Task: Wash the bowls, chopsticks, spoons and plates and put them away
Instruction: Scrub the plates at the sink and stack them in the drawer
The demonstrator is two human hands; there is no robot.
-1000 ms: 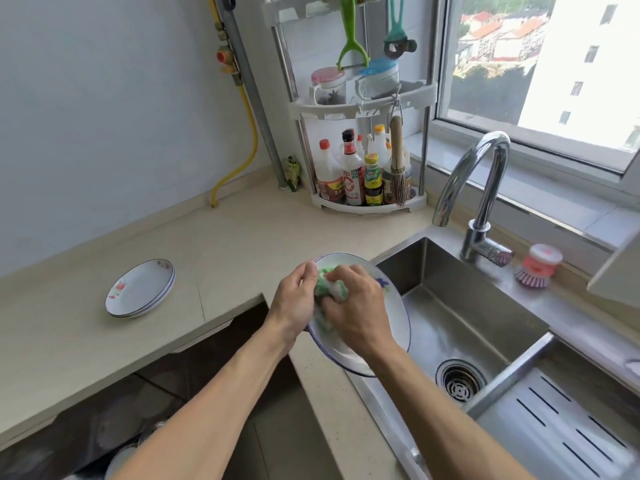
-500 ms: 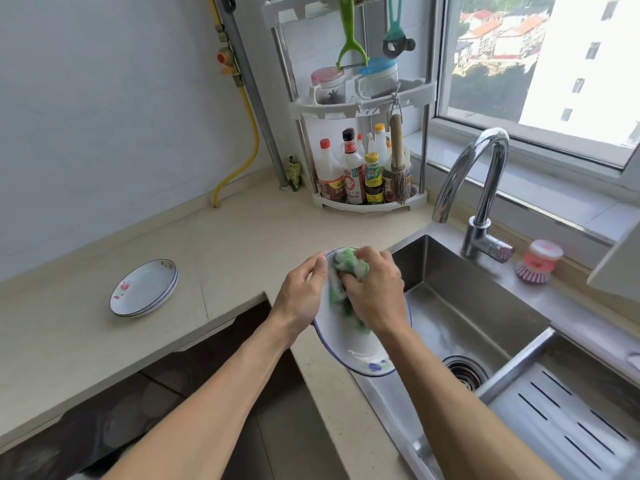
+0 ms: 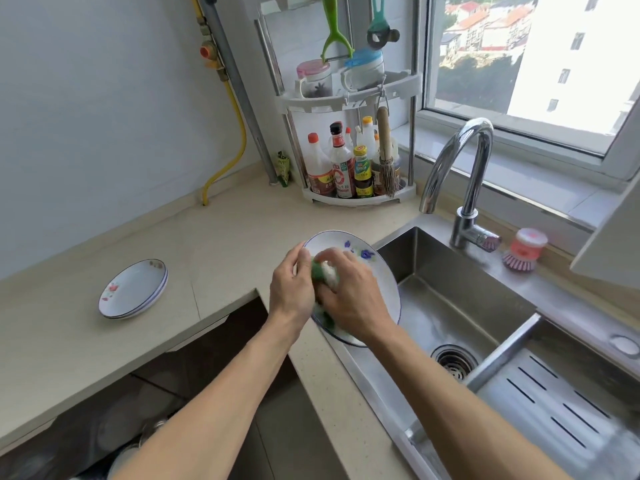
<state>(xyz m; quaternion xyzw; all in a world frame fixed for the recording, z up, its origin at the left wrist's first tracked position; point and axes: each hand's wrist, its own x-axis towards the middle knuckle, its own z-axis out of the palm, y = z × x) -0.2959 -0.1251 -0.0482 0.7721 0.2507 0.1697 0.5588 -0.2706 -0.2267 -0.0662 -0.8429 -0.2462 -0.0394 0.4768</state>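
Over the sink's [image 3: 460,299] left rim, a blue-edged plate [image 3: 382,271] tilts, its left edge gripped by the left hand [image 3: 291,289]; the right hand [image 3: 353,303] clutches a green sponge [image 3: 320,270] against its face

I see a beige stone counter [image 3: 225,237]. Stacked white floral plates [image 3: 133,289] sit near its front edge; a white plastic corner rack [image 3: 356,199] stands in its back corner.
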